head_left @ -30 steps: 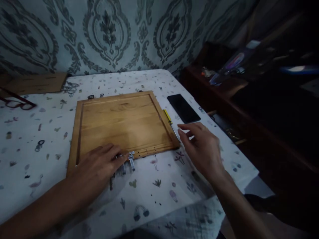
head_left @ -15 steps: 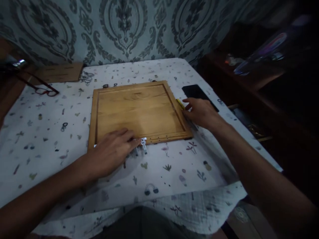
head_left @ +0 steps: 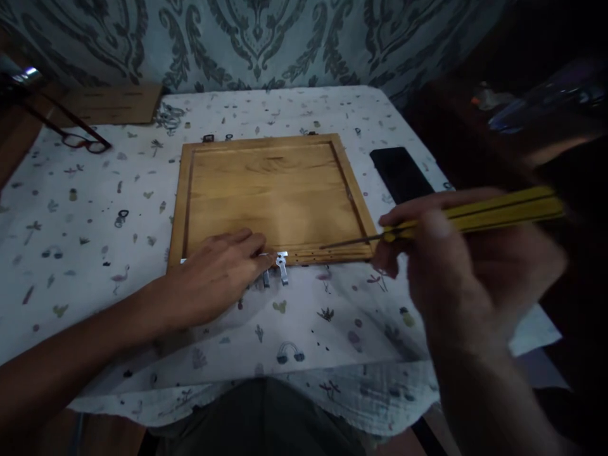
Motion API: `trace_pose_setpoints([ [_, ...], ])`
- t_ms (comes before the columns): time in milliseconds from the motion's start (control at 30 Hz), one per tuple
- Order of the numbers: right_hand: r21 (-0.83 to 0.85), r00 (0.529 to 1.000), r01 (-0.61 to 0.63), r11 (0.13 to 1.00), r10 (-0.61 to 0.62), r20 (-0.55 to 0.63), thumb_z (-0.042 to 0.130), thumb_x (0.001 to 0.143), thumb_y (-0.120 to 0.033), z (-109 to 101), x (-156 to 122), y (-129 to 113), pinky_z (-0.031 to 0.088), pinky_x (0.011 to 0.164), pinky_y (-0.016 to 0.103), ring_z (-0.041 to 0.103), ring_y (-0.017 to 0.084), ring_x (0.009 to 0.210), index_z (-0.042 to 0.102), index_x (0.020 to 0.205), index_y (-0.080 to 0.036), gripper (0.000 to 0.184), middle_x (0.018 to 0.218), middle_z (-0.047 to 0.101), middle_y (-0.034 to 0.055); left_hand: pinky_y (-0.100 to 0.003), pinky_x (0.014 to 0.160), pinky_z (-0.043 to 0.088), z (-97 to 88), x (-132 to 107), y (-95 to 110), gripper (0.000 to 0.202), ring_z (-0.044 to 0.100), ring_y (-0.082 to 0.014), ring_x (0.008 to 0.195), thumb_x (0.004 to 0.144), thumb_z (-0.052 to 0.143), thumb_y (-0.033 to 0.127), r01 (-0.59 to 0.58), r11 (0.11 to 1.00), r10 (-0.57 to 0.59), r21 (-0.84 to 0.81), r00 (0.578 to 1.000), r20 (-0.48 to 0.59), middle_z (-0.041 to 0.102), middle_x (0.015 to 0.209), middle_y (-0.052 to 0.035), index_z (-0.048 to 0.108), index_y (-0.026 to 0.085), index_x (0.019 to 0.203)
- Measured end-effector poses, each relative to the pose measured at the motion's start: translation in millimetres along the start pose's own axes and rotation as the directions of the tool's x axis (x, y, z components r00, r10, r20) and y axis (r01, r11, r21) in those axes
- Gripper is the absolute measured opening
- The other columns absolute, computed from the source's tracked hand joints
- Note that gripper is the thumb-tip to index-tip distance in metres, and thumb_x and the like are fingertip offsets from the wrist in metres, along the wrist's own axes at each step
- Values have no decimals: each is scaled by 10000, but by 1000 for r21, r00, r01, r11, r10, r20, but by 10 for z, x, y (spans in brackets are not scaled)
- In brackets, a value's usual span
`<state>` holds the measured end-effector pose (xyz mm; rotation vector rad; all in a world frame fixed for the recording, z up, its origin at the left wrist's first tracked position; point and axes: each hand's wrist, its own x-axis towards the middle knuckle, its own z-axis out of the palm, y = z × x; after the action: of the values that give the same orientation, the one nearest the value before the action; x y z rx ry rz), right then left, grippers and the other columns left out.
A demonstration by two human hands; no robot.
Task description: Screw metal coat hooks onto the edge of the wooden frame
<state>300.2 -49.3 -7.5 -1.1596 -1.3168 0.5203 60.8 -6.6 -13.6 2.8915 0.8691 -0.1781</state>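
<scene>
A wooden panel (head_left: 266,183) with a raised frame lies flat on the table. Along its near edge sits a silver metal hook strip (head_left: 282,258), its hooks hanging over the edge; much of it is hidden under my left hand (head_left: 223,272). The thumb and fingers of that hand press the strip against the panel. Small dark holes show in the edge to the right of the strip. My right hand (head_left: 456,266) grips a screwdriver (head_left: 479,215) by its yellow handle. Its thin shaft points left, with the tip over the panel's near right part; contact cannot be made out.
A black phone (head_left: 401,172) lies right of the panel. Glasses (head_left: 85,144) rest at the far left, near a piece of cardboard (head_left: 111,104) and a small clear packet (head_left: 170,117). The patterned tablecloth (head_left: 95,221) hangs over the near edge. A plastic bottle (head_left: 532,104) is at the right.
My right hand has picked up the screwdriver from beside the panel's right edge and brought it nearer, raised above the near right corner. The left hand stays on the strip.
</scene>
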Motion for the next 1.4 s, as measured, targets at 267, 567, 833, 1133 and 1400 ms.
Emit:
trace_pose_setpoints([
  [267, -66, 971, -135, 989, 145, 190, 587, 943, -315, 269, -223, 12, 486, 488, 264, 605, 106, 546, 607, 913, -215, 106, 761, 622, -13, -331, 749, 489, -34, 11, 17, 438, 589, -224, 969, 842, 510, 55, 18, 1000, -18, -10, 1000, 22, 623, 1052, -66, 567, 209, 1248],
  [567, -28, 979, -121, 992, 124, 162, 566, 946, -278, 291, -246, 26, 488, 485, 257, 599, 95, 553, 594, 896, -215, 85, 860, 620, 2, -345, 745, 489, -39, -9, 7, 474, 584, -237, 960, 822, 504, 55, -5, 1000, 5, -22, 1000, 24, 617, 1049, -72, 552, 192, 1273],
  [833, -47, 983, -105, 993, 111, 147, 570, 945, -264, 307, -228, 0, 477, 485, 260, 603, 85, 544, 600, 880, -232, 79, 868, 624, -6, -367, 771, 501, -60, -1, 15, 435, 586, -259, 1001, 823, 505, 29, 9, 1000, -7, -25, 998, 65, 615, 1082, -86, 584, 187, 1221],
  [1133, -113, 974, -92, 989, 113, 196, 578, 944, -304, 300, -199, 14, 461, 468, 263, 591, 106, 526, 592, 868, -225, 111, 719, 614, -21, -353, 761, 493, -40, -7, 10, 434, 579, -254, 1000, 827, 517, 44, 9, 999, -8, -38, 999, 31, 613, 1080, -80, 563, 189, 1234],
  [1400, -296, 966, -6, 955, 82, 245, 554, 955, -301, 313, -120, -48, 514, 546, 261, 590, 100, 534, 596, 818, -225, 162, 725, 647, -9, -334, 751, 486, -40, -4, 5, 423, 576, -233, 976, 853, 436, 38, 8, 998, -7, -55, 1000, 8, 612, 1060, -76, 567, 188, 1226],
])
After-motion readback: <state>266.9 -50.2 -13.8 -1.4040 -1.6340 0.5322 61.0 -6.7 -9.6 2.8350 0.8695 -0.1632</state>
